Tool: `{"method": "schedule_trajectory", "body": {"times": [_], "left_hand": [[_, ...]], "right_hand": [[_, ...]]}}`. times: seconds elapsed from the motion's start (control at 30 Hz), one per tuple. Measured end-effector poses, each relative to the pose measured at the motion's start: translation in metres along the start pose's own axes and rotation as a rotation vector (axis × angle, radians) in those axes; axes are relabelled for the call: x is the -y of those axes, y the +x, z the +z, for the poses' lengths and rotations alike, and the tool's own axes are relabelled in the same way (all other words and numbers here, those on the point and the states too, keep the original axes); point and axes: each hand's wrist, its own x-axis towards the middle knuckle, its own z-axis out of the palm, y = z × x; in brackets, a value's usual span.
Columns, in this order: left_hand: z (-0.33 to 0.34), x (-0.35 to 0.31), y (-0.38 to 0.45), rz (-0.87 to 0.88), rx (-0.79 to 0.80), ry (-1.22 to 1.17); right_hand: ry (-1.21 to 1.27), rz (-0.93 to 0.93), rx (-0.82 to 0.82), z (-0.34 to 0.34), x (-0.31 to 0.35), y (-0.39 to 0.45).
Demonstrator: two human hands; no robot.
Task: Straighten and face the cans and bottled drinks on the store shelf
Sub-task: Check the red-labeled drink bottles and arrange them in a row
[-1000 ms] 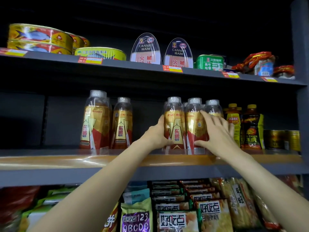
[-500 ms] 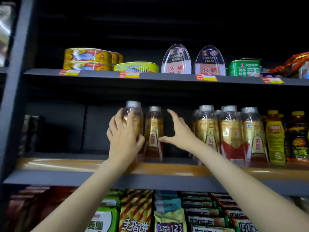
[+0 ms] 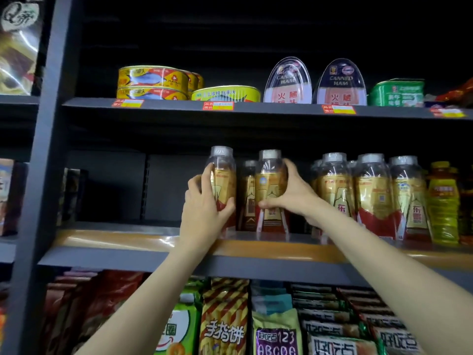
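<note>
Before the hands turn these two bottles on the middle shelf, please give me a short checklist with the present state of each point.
1. Left hand grips the left bottle: ok.
2. Right hand grips the second bottle: ok.
3. Both bottles stand upright on the middle shelf: ok.
4. Second bottle's label faces front: not ok, the brand characters do not show.
5. Left bottle's label faces front: cannot tell, the hand covers it.
6. Bottle behind, between the two, is safe from being knocked: cannot tell.
</note>
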Motion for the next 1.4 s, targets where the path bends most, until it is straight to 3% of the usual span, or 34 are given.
{"method": "schedule_trajectory", "body": {"times": [0.13,0.23,0.33,0.43,0.53,0.63,0.73,0.83,0.9,0.97,1.1,1.2,1.3,1.4], "left_hand": [[0.001,-0.003,-0.002,0.046,-0.040,0.100],[0.001,-0.006,-0.004,0.111,-0.110,0.191],[-0.004,-0.023,-0.011,0.258,-0.146,0.064],[-0.011,-0.062,-0.019,0.262,0.115,-0.317],[-0.007,-0.095,-0.022,0.020,0.536,-0.758],[-0.002,-0.106,-0.024,-0.142,0.565,-1.011],[-0.006,-0.100,-0.025,-0.041,0.463,-0.944],[-0.016,-0.093,-0.018,0.294,0.323,-0.628],[-0.020,-0.093,-0.017,0.431,0.308,-0.491],[-0.021,-0.097,-0.018,0.329,0.396,-0.602],[-0.023,-0.101,-0.016,-0.217,0.585,-1.117],[-0.022,-0.100,-0.012,-0.310,0.558,-1.203],[-0.023,-0.098,-0.009,-0.041,0.372,-0.835],[-0.026,-0.100,-0.007,0.314,0.288,-0.545]], "right_hand": [[-0.037,-0.207,-0.085,-0.035,0.002,-0.040],[0.126,-0.254,-0.175,-0.059,0.006,-0.063],[0.379,-0.193,-0.258,-0.079,0.006,-0.074],[0.718,-0.093,-0.270,-0.088,0.010,-0.080],[0.931,0.002,-0.284,-0.089,0.018,-0.086],[0.870,0.068,-0.264,-0.090,0.020,-0.092],[0.690,0.150,-0.151,-0.099,0.024,-0.099],[0.968,0.285,-0.060,-0.105,0.025,-0.104],[1.103,0.331,-0.093,-0.099,0.024,-0.105],[1.125,0.309,-0.154,-0.092,0.022,-0.103],[1.045,0.222,-0.178,-0.089,0.022,-0.098],[0.999,0.162,-0.108,-0.094,0.022,-0.096],[0.966,0.221,-0.118,-0.095,0.022,-0.095],[1.158,0.350,-0.140,-0.092,0.020,-0.095]]}}
